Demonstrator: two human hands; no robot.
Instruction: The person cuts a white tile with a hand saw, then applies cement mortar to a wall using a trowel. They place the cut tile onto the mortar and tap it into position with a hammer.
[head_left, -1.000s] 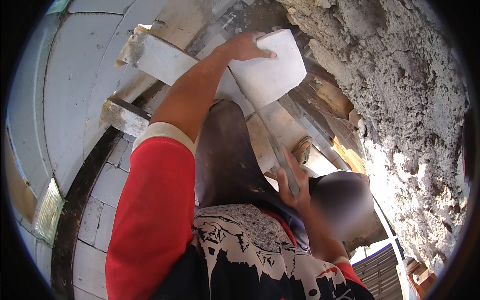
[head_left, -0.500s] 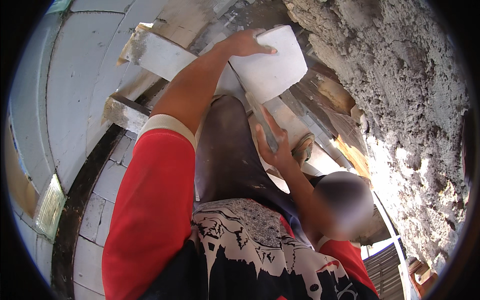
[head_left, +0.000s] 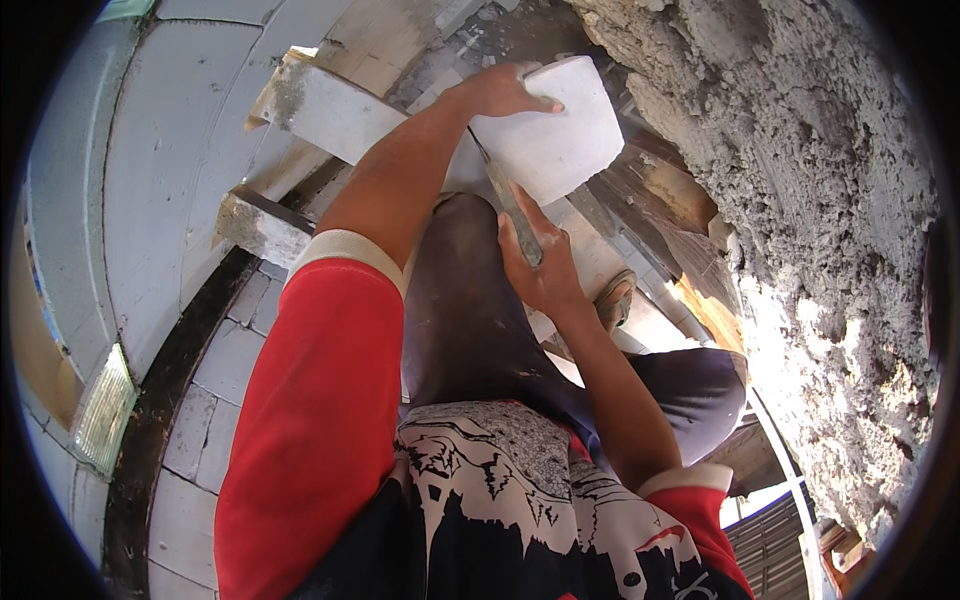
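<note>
Under my left hand (head_left: 500, 92) is a pale, smooth block (head_left: 560, 135). The fingers wrap over its far left edge and the thumb lies on its top face. My right hand (head_left: 545, 270) is closed around the straight greyish handle of a long narrow-bladed cutting tool (head_left: 500, 182). Its blade runs forward along the block's left side, close against it; whether it is a saw or a knife I cannot make out. The blade's far end is hidden near my left wrist. My bent knee (head_left: 465, 225) is just below the block.
Two whitish beams (head_left: 340, 110) jut in from the left, beside a wall of pale blocks (head_left: 160, 150). A rough grey wall (head_left: 800, 180) rises on the right. Dark wooden boards (head_left: 655, 190) lie by it. My sandalled foot (head_left: 615, 300) rests below them.
My right hand has pushed the tool forward and slightly left along the block. My left hand stays on the block. The view has shifted a little.
</note>
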